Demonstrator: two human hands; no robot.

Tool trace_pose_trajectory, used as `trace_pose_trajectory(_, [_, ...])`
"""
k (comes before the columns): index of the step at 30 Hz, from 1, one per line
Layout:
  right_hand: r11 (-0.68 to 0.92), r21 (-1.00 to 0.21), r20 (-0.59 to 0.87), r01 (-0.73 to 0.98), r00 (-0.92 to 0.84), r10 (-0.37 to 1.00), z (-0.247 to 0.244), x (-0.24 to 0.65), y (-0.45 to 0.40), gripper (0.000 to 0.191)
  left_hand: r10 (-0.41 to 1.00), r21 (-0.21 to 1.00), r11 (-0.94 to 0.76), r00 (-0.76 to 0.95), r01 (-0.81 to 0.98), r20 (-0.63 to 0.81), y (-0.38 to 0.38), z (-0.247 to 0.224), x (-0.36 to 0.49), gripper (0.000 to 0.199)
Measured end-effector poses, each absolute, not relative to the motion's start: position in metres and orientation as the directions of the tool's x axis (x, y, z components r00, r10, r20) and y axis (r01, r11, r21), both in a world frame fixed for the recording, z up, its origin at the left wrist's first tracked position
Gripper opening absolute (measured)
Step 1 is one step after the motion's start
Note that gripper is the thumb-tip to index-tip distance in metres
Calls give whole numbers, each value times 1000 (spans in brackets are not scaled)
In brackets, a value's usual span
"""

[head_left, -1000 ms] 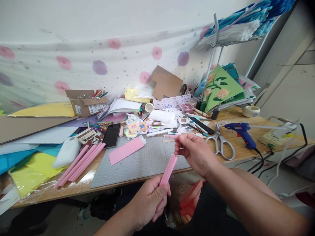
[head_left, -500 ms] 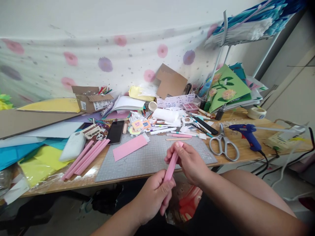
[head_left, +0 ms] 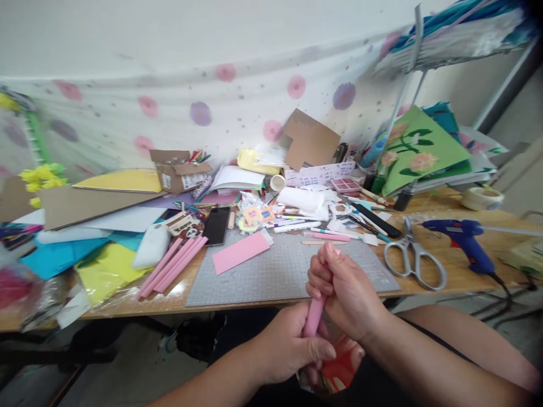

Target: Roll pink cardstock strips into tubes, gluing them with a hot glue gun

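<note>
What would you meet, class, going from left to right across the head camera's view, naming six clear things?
Blue sheet → loose pink sticks → flat pink strip → held pink stick → grey scissors → blue glue gun

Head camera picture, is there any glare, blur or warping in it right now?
Head view: pale glare on the wooden table beside the pink tubes; the red item at the left edge looks smeared; the top right corner falls dark; wide-angle stretching shows toward the sides.
</note>
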State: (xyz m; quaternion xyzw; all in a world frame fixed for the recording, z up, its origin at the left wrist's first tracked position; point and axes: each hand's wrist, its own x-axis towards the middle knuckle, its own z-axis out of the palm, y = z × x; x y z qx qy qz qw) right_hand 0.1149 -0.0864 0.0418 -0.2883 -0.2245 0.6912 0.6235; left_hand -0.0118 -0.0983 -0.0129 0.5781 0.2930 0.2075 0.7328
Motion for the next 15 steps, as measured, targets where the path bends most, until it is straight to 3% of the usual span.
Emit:
trace_pose_trajectory(4, [-169,-691,-126,-702,-113,986,33,115,-81,43,694,971,237,693,38,-196,-97,-10,-15,64])
trace_pose_trajectory(9, [17,-844,-66,-536,135,989,36,157,-56,42,743,972,187,627,140,-233,-102,-3,-39,66])
trace_pose_trajectory(12, [30,-914,-69,-405,227,971,27,190,-46,35,877,960,89,436,264,-201,-93,5,-82,64])
trace_pose_trajectory(15, [44,-985,-17,-167,344,939,2,215,-44,34,991,877,2,119,480,-67,-75,15,-145,60])
